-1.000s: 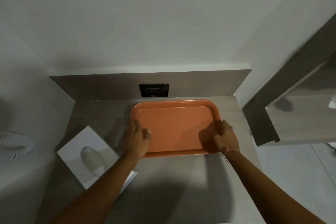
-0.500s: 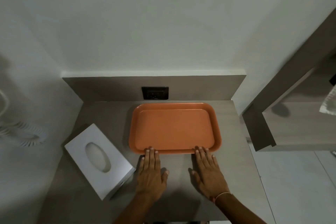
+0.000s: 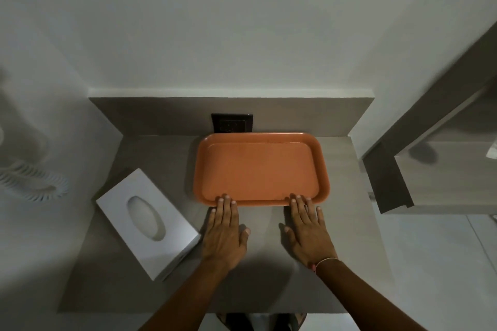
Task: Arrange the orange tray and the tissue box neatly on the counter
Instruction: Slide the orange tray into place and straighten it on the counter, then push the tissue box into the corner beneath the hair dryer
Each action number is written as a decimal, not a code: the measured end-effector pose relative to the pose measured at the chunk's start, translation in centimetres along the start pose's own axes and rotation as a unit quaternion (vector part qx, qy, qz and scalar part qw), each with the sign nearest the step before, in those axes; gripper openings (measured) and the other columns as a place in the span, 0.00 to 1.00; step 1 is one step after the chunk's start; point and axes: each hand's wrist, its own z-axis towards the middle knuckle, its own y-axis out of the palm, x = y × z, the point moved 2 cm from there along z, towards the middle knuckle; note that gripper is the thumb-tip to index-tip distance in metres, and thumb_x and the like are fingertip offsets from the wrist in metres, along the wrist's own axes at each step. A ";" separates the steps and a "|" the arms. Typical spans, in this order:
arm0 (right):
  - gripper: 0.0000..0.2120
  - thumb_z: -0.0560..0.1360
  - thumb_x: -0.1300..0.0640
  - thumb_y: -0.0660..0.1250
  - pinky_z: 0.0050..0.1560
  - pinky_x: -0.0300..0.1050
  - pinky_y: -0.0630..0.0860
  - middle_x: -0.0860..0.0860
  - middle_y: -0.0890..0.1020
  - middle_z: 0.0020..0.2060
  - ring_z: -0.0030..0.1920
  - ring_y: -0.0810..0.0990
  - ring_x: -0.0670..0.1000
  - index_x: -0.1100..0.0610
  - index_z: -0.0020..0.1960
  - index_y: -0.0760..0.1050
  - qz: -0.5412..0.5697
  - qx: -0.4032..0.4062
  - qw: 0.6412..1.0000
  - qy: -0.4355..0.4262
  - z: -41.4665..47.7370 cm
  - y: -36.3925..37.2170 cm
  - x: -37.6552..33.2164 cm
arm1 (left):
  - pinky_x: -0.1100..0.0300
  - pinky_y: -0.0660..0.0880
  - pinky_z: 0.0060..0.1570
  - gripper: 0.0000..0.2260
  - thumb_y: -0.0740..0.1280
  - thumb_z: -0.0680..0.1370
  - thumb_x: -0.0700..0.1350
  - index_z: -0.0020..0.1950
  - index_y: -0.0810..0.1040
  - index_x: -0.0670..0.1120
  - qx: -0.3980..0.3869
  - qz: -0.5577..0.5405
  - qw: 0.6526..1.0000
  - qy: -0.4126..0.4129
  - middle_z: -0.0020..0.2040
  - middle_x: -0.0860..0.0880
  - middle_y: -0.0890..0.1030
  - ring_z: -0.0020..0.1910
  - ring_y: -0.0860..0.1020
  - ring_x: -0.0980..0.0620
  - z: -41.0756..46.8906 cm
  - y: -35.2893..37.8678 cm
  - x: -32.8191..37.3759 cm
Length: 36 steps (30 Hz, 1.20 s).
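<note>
Here orange tray (image 3: 258, 169) bare inside; both hands (image 3: 224, 234) (image 3: 309, 234) flat, fingers spread, fingertips on near rim.

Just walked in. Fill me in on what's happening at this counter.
A person is tidying the counter. Both hands lie flat and open on it, the left hand and right hand, with fingertips against the near rim of the orange tray. The tray sits square with its far edge near the back panel, below the wall socket. The white tissue box lies to the left, at an angle, untouched.
</note>
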 end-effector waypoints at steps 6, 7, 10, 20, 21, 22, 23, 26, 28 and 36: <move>0.31 0.82 0.45 0.48 0.73 0.45 0.31 0.47 0.39 0.77 0.77 0.33 0.50 0.50 0.77 0.34 0.077 0.031 0.993 -0.084 1.9 -1.4 -5.0 | 0.47 0.49 0.76 0.32 0.49 0.78 0.59 0.77 0.41 0.48 0.123 -0.110 0.982 -0.093 0.79 0.45 0.44 0.78 0.43 0.47 -2.2 -4.3 -4.3; 0.32 0.82 0.45 0.49 0.73 0.43 0.31 0.47 0.39 0.77 0.77 0.33 0.50 0.49 0.77 0.34 0.094 0.036 0.989 -0.109 2.5 -1.8 -6.6 | 0.46 0.52 0.76 0.31 0.51 0.79 0.58 0.77 0.46 0.46 0.146 -0.124 0.975 -0.115 0.79 0.43 0.48 0.78 0.46 0.46 -2.9 -5.2 -5.8; 0.32 0.82 0.46 0.51 0.72 0.40 0.31 0.46 0.40 0.77 0.77 0.34 0.49 0.48 0.77 0.34 0.131 0.038 0.972 -0.189 4.5 -2.8 -12.0 | 0.43 0.59 0.74 0.30 0.55 0.80 0.53 0.76 0.51 0.39 0.176 -0.144 0.954 -0.195 0.78 0.38 0.51 0.77 0.51 0.41 -5.2 -6.5 -11.0; 0.27 0.83 0.54 0.50 0.76 0.45 0.41 0.54 0.47 0.79 0.79 0.45 0.53 0.57 0.79 0.44 0.087 -0.074 0.927 -0.357 10.0 -0.6 -26.1 | 0.47 0.53 0.76 0.31 0.54 0.81 0.51 0.76 0.43 0.39 0.114 -0.268 0.903 -0.315 0.79 0.39 0.48 0.78 0.48 0.42 -7.6 -4.8 -17.1; 0.27 0.83 0.55 0.51 0.77 0.46 0.44 0.54 0.47 0.79 0.79 0.47 0.53 0.57 0.79 0.44 0.098 -0.094 0.926 -0.352 10.0 -0.2 -26.6 | 0.47 0.54 0.75 0.30 0.54 0.81 0.51 0.76 0.43 0.40 0.108 -0.287 0.896 -0.321 0.79 0.39 0.48 0.78 0.49 0.42 -7.7 -4.5 -17.1; 0.28 0.82 0.57 0.52 0.77 0.46 0.48 0.53 0.47 0.79 0.79 0.49 0.53 0.57 0.79 0.45 0.117 -0.112 0.924 -0.346 10.0 0.0 -26.9 | 0.46 0.56 0.74 0.30 0.54 0.81 0.51 0.77 0.43 0.41 0.108 -0.313 0.886 -0.325 0.79 0.40 0.50 0.77 0.52 0.42 -7.7 -4.3 -17.1; 0.28 0.82 0.59 0.53 0.77 0.46 0.52 0.53 0.46 0.79 0.78 0.51 0.53 0.58 0.79 0.46 0.140 -0.122 0.922 -0.339 10.0 0.2 -27.0 | 0.46 0.59 0.73 0.30 0.54 0.81 0.50 0.77 0.44 0.42 0.115 -0.340 0.874 -0.327 0.79 0.41 0.53 0.76 0.56 0.42 -7.7 -4.2 -17.0; 0.29 0.81 0.63 0.54 0.73 0.46 0.60 0.53 0.47 0.79 0.77 0.57 0.53 0.59 0.78 0.47 0.189 -0.121 0.922 -0.316 9.9 0.2 -27.0 | 0.45 0.65 0.69 0.29 0.55 0.81 0.50 0.77 0.45 0.47 0.136 -0.383 0.848 -0.339 0.77 0.43 0.60 0.71 0.66 0.41 -7.7 -4.2 -16.4; 0.29 0.81 0.65 0.54 0.74 0.43 0.57 0.54 0.48 0.79 0.77 0.56 0.53 0.59 0.78 0.46 0.220 -0.124 0.920 -0.299 9.9 0.1 -27.0 | 0.45 0.66 0.68 0.30 0.55 0.81 0.50 0.77 0.42 0.47 0.130 -0.399 0.840 -0.344 0.76 0.42 0.61 0.70 0.68 0.40 -7.6 -4.1 -16.3; 0.32 0.76 0.70 0.59 0.74 0.41 0.55 0.52 0.64 0.75 0.75 0.61 0.51 0.55 0.78 0.55 0.362 -0.122 0.913 -0.146 10.1 1.2 -27.6 | 0.44 0.66 0.70 0.27 0.56 0.81 0.45 0.77 0.47 0.48 0.149 -0.419 0.824 -0.351 0.75 0.41 0.65 0.69 0.69 0.40 -6.8 -4.9 -16.9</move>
